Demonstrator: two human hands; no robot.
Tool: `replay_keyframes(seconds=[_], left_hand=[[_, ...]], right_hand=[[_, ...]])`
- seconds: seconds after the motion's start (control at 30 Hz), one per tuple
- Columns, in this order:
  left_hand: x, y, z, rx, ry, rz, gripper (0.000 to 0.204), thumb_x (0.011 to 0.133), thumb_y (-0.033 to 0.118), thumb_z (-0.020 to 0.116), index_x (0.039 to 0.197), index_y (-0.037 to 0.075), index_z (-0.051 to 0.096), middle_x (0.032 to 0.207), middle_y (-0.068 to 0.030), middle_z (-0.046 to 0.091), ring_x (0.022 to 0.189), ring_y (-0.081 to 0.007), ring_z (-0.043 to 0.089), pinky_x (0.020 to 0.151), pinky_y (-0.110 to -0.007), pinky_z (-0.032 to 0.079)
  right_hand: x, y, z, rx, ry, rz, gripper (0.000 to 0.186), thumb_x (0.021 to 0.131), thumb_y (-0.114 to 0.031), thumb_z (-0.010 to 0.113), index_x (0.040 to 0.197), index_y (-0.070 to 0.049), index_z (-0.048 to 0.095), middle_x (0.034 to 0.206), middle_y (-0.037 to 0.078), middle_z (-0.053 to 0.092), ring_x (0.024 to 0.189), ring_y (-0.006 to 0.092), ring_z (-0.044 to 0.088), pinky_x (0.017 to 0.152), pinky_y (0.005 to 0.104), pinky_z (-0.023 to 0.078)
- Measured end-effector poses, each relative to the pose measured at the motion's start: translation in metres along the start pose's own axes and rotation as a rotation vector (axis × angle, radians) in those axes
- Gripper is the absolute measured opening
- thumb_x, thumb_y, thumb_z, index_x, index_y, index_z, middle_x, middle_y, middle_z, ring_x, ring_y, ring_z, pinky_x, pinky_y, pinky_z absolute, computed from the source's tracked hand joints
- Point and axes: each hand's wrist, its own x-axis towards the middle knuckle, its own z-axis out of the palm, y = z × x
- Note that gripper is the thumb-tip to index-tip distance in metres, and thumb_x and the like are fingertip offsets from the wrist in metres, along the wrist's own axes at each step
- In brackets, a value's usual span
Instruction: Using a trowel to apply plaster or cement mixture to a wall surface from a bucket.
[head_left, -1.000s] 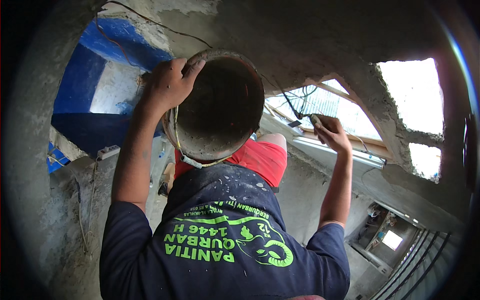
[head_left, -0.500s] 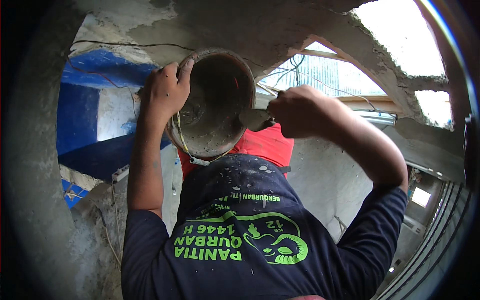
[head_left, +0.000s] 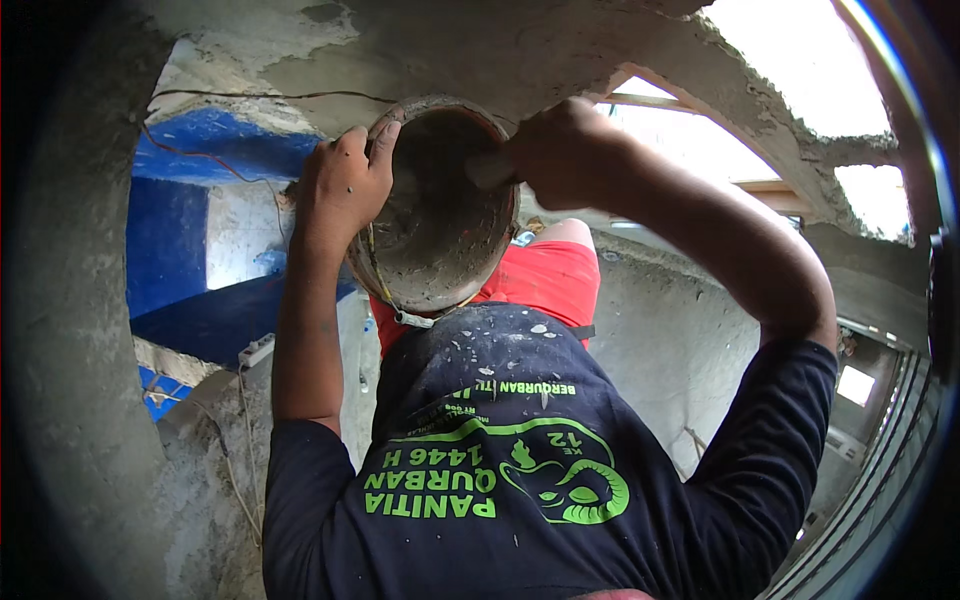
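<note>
This looks like a building site inside an unfinished room: rough, patchy grey cement walls [head_left: 430, 55], bright, jagged-edged openings [head_left: 800, 70] in the masonry, a thin dark loose cable [head_left: 270, 96] crossing the bare surface, and a round bucket [head_left: 425, 297] smeared with grey, mortar-like residue.

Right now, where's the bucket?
In the head view, the bucket is just left of upper centre, above the red shorts, with the left hand on its left side.
</note>
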Motion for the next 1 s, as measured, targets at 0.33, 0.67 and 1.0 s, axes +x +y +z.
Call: replay_keyframes(seconds=[0.33, 0.67, 1.0], left_hand=[[0.003, 0.008, 0.007, 0.003, -0.023, -0.038, 0.055, 0.104, 0.049, 0.048, 0.089, -0.001, 0.065, 0.086, -0.0291, 0.067, 0.091, -0.0515, 0.063, 0.075, -0.055, 0.050], [-0.006, -0.059, -0.005, -0.155, 0.116, -0.110, 0.052, 0.105, 0.044, 0.050, 0.083, -0.001, 0.061, 0.081, -0.0279, 0.064, 0.087, -0.0505, 0.061, 0.072, -0.052, 0.048], [-0.038, -0.115, -0.009, -0.208, 0.193, -0.207, 0.050, 0.106, 0.040, 0.047, 0.091, -0.004, 0.066, 0.090, -0.0307, 0.067, 0.093, -0.0509, 0.063, 0.077, -0.055, 0.048]], right_hand=[[0.016, 0.060, 0.072, 1.080, -0.661, -0.034, 0.034, 0.097, -0.030, 0.056, 0.117, -0.004, 0.066, 0.075, 0.012, 0.069, 0.054, 0.0178, 0.064, 0.043, 0.0320, 0.051], [-0.022, 0.052, 0.172, 2.474, -0.283, -0.424, 0.042, 0.103, -0.028, 0.054, 0.114, 0.013, 0.057, 0.057, 0.012, 0.051, 0.035, 0.0138, 0.043, 0.028, 0.0277, 0.031], [0.070, 0.015, 0.041, 1.258, 1.101, -0.110, 0.043, 0.098, -0.009, 0.062, 0.140, 0.003, 0.057, 0.115, 0.023, 0.069, 0.106, 0.0259, 0.070, 0.085, 0.0361, 0.054]])
